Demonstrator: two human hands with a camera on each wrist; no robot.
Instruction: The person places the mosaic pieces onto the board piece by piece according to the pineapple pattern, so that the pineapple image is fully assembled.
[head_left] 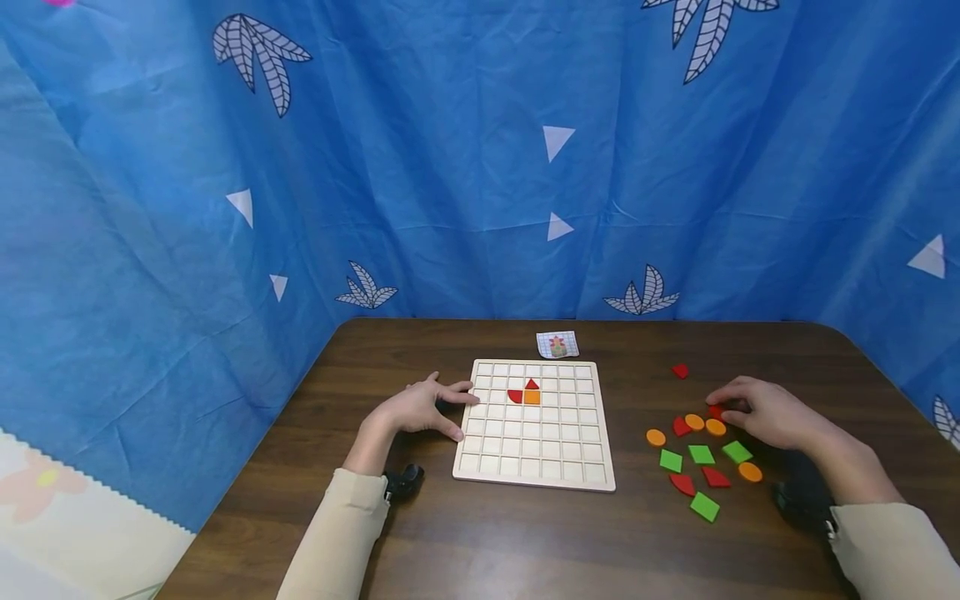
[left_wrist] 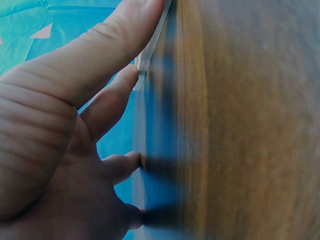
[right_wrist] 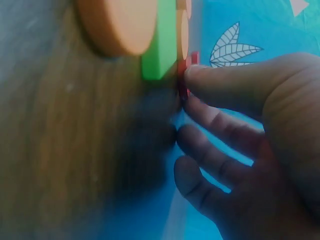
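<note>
A pale wooden grid board (head_left: 517,468) lies on the table, bearing a red triangle tile (head_left: 532,384), a red quarter-circle tile (head_left: 515,397) and an orange square tile (head_left: 532,397). My left hand (head_left: 417,406) touches the board's left edge with thumb and forefinger, fingers spread; in the left wrist view its other fingertips rest on the table. On the right, my right hand (head_left: 771,411) pinches a red tile (head_left: 716,412) between thumb and forefinger, low at the tabletop. That tile (right_wrist: 183,82) is mostly covered by the fingers, so its shape cannot be told.
Around the right hand lie loose tiles: green squares (head_left: 701,454), orange circles (head_left: 750,472) and red pieces (head_left: 682,484). One red piece (head_left: 680,371) lies apart, farther back. A small picture card (head_left: 557,344) sits behind the board. A blue curtain (head_left: 465,167) hangs beyond the table (head_left: 525,542).
</note>
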